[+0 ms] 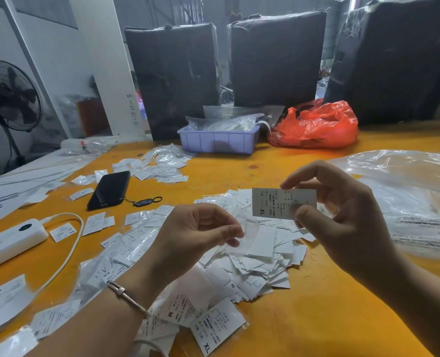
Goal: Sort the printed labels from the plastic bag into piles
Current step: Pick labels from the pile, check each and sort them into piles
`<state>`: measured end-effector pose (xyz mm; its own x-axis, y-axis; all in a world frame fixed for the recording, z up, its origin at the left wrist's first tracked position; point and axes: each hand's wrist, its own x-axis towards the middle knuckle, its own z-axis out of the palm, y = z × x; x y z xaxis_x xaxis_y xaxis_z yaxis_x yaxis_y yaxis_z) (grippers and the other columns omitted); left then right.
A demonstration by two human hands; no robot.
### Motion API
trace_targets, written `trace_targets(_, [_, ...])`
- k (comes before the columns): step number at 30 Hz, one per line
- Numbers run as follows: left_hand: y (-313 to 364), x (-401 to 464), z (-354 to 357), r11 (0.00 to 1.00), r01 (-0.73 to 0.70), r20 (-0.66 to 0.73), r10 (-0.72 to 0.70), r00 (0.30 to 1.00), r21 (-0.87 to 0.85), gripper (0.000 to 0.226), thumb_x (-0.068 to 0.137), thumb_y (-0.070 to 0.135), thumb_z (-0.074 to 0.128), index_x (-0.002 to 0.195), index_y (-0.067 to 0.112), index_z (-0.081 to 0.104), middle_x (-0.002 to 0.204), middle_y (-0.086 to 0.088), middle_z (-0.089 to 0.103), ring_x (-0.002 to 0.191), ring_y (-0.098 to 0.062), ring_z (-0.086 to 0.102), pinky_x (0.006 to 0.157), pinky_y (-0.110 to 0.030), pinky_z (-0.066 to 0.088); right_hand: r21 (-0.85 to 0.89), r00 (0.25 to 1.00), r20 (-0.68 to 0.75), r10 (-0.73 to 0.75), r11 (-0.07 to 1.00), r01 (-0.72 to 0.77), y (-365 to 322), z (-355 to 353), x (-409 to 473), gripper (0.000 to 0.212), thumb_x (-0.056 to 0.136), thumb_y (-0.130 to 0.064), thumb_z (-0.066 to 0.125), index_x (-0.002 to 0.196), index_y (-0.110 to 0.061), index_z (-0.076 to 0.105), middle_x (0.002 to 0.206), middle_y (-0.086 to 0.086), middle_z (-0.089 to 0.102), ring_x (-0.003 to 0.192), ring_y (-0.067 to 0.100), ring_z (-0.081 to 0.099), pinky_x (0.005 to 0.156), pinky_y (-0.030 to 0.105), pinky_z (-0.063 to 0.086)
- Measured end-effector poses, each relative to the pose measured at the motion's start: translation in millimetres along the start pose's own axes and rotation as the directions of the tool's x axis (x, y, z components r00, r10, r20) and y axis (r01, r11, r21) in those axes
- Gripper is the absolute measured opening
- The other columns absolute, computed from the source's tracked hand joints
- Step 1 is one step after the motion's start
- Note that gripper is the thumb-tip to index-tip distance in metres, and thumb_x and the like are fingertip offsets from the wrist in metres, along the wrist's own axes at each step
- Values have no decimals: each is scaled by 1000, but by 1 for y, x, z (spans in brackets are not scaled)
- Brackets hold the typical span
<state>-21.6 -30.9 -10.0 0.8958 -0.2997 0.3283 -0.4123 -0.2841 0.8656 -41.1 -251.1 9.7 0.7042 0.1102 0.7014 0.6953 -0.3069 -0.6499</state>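
Note:
My right hand (342, 210) pinches a white printed label (278, 203) marked XL, held up above the yellow table (329, 318). My left hand (200, 233) grips a small clear plastic sleeve (247, 237) by its edge, just left of and below the label. Under both hands lies a big heap of loose white labels (260, 264). More labels in clear sleeves (213, 328), marked M, XL and XS, are scattered near my left forearm. Another spread of sleeved labels (159, 166) lies farther back.
A black phone (109, 189) with a key fob and a white power bank (10, 240) with its cable lie at the left. At the back stand a lilac tray (217, 141), a red plastic bag (316, 126) and black wrapped bales (278, 60). Large clear bags (414, 202) cover the right.

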Motion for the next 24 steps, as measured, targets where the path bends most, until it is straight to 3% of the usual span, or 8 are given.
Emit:
trace_targets(5, [-1, 0, 0, 1000, -4, 20, 4, 1000, -1, 22, 75, 25, 75, 86, 6, 74, 82, -5, 77, 74, -19, 74, 69, -24, 58, -69, 998, 65, -26, 997, 30, 1, 3, 0, 17, 71, -20, 55, 86, -25, 60, 78, -11, 67, 72, 32, 65, 48, 47, 51])
trace_targets(10, [-2, 1, 0, 1000, 20, 68, -20, 997, 4, 20, 78, 21, 74, 88, 3, 74, 83, -6, 77, 75, -20, 74, 69, -23, 57, -138, 991, 117, -71, 987, 87, 7, 2, 1, 18, 73, -16, 55, 85, -24, 66, 72, -15, 62, 65, 30, 58, 44, 40, 48])
trace_targets(14, [-3, 2, 2, 998, 49, 107, -46, 993, -27, 20, 79, 17, 73, 89, -1, 73, 81, -8, 76, 74, -21, 74, 67, -22, 54, -173, 978, 189, -87, 978, 120, 12, 2, 2, 25, 75, -8, 57, 86, -27, 70, 76, -16, 66, 68, 24, 56, 50, 36, 48])
trace_targets(17, [-3, 2, 3, 997, 62, 134, -57, 989, -37, 22, 79, 18, 72, 89, -1, 74, 81, -7, 77, 73, -20, 73, 66, -21, 53, -151, 972, 218, -84, 981, 119, 15, 2, 3, 28, 76, -6, 55, 87, -24, 74, 84, -13, 71, 71, 22, 61, 52, 35, 49])
trace_targets(21, [-2, 2, 4, 996, 75, 153, -66, 986, -51, 23, 77, 24, 71, 86, 3, 74, 80, -5, 76, 71, -17, 72, 65, -20, 53, -174, 966, 250, -67, 978, 113, 20, 4, 1, 28, 82, -4, 64, 99, -25, 73, 84, -15, 69, 70, 15, 56, 53, 25, 49])
trace_targets(24, [-3, 2, 5, 992, 95, 146, -82, 986, -88, 24, 76, 23, 72, 87, 2, 74, 77, -12, 75, 68, -15, 70, 64, -19, 52, -169, 975, 223, 12, 985, 27, 25, 9, 0, 31, 83, -4, 71, 106, -23, 64, 77, -11, 68, 67, 15, 57, 60, 31, 52])
